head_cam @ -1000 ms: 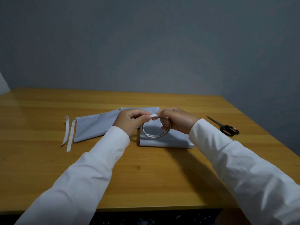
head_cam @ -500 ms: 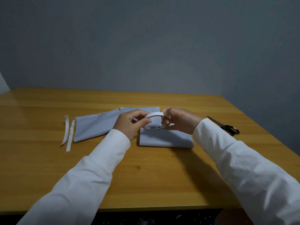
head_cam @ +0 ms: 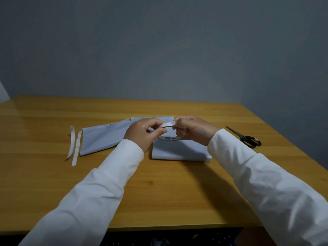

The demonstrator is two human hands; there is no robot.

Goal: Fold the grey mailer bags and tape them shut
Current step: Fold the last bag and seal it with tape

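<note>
A folded grey mailer bag (head_cam: 179, 150) lies on the wooden table (head_cam: 159, 192) in front of me. A second grey mailer bag (head_cam: 103, 138) lies flatter to its left, partly under my left wrist. Both hands hold a thin white tape roll (head_cam: 170, 137) just above the folded bag. My left hand (head_cam: 143, 133) pinches the roll's left side. My right hand (head_cam: 193, 132) grips the right side, and its fingertips pinch a short free end of tape (head_cam: 167, 124) lifted off the top of the roll.
Two white paper strips (head_cam: 75, 146) lie left of the flat bag. Black-handled scissors (head_cam: 245, 137) rest at the right, close to the table's right edge. A grey wall stands behind the table.
The roll has been turned and tilted between my hands, and a short white end of tape now stands lifted between both thumbs. The bags, strips and scissors stay put.
</note>
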